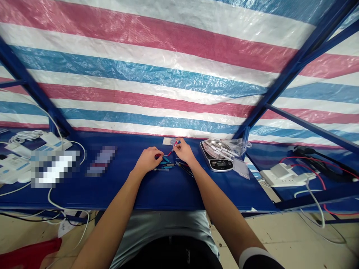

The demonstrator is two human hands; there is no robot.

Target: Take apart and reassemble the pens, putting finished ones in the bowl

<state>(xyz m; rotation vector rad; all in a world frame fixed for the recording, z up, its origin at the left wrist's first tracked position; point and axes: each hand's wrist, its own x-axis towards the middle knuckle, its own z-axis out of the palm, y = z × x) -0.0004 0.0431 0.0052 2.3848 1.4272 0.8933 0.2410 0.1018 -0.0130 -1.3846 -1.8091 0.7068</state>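
Note:
Both my hands meet over the middle of a blue table. My left hand (149, 160) is closed, its fingertips pinching a small dark-red piece (159, 155) that looks like part of a pen. Between the thumb and fingers of my right hand (183, 151) is a slim red and white pen part (175, 144), tilted upward. A thin pale and red length lies between the two hands; whether it joins both pieces I cannot tell. Beneath my fingers are several blue pens (166, 164), and dark pens (185, 168) lie by my right wrist.
A small packet (169, 141) lies behind my hands. To the right stands a digital scale (221, 164) bearing a metal dish and bagged white sticks. Power strips (288, 175) with cables sit on both sides. Blue metal posts (258, 97) frame a striped tarp (157, 74).

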